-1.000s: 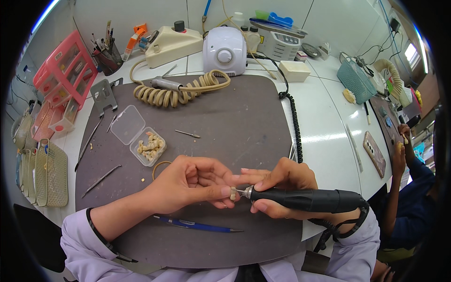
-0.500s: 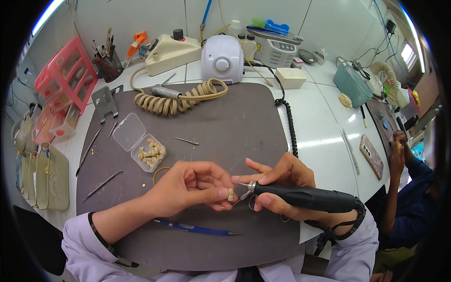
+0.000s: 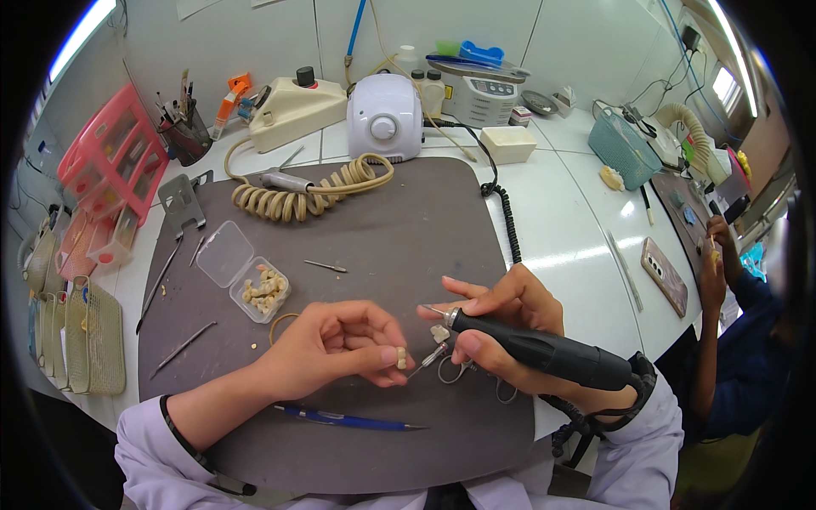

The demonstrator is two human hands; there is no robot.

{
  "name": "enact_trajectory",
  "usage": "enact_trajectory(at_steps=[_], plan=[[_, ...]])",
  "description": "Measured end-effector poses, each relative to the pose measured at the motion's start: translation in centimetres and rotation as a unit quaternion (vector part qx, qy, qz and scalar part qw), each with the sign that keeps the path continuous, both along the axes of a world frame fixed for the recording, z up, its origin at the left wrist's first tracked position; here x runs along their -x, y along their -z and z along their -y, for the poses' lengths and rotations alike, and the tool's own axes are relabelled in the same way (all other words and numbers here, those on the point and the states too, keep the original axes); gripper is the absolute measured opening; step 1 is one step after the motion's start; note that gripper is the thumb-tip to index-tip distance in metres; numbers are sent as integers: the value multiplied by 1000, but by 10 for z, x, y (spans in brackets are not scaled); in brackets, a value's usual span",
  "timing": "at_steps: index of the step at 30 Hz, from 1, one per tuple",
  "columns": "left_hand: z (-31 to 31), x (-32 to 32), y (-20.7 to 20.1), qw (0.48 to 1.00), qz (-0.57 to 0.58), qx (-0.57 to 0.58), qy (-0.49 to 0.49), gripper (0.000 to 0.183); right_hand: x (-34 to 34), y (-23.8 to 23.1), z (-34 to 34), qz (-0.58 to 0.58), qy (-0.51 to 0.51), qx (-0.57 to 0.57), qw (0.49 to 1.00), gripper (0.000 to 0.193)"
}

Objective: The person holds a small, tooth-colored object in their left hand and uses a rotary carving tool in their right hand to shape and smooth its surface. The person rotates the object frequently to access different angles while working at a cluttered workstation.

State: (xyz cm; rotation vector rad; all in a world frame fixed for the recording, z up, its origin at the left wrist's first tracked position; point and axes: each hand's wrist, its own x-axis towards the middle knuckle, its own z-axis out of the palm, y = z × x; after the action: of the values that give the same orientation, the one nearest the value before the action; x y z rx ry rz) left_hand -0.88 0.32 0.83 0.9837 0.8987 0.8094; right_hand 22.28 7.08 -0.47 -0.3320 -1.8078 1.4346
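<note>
The person's left hand (image 3: 327,344) pinches a small tooth-coloured piece (image 3: 400,357) between thumb and fingertips, the other fingers curled in beneath it, so the piece is presented sideways toward the tool rather than lying on the mat. The right hand (image 3: 501,327) is wrapped around a black rotary handpiece (image 3: 544,353), held like a thick pen with the index finger stretched out above it, apparently for steadiness. The thin bur at its tip points to nine o'clock and meets, or all but meets, the piece; I cannot tell whether it actually touches. Both hands hover close together low over the dark work mat (image 3: 399,229), probably so dust and anything dropped land there.

The handpiece's coiled black cord (image 3: 508,229) runs off toward twelve o'clock to the white control box (image 3: 384,117) at the back of the tabletop (image 3: 569,238), leaving the wrist slack. At ten o'clock from the left hand a small clear plastic box (image 3: 259,289) sits open, lid flat, with more pale pieces inside, within easy reach. A blue pen (image 3: 344,418) lies at six o'clock, near the body. A beige coiled hose (image 3: 297,194) with its metal nozzle rests at the far edge of the mat, out of the way. Thin metal hand tools (image 3: 183,348) lie at the mat's nine o'clock side. At three o'clock another person's arm in a dark sleeve (image 3: 748,340) works at a separate spot.
</note>
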Motion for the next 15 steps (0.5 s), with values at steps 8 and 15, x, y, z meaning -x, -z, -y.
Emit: enact_trajectory(at_steps=[8,15], plan=[[1,0,-2,1000,-17,-9,21,17,-1,3,-9,3,63,-193,979,26],[5,-2,-3,999,-33,-30,14,15,0,-1,-11,-34,119,-403,907,30]])
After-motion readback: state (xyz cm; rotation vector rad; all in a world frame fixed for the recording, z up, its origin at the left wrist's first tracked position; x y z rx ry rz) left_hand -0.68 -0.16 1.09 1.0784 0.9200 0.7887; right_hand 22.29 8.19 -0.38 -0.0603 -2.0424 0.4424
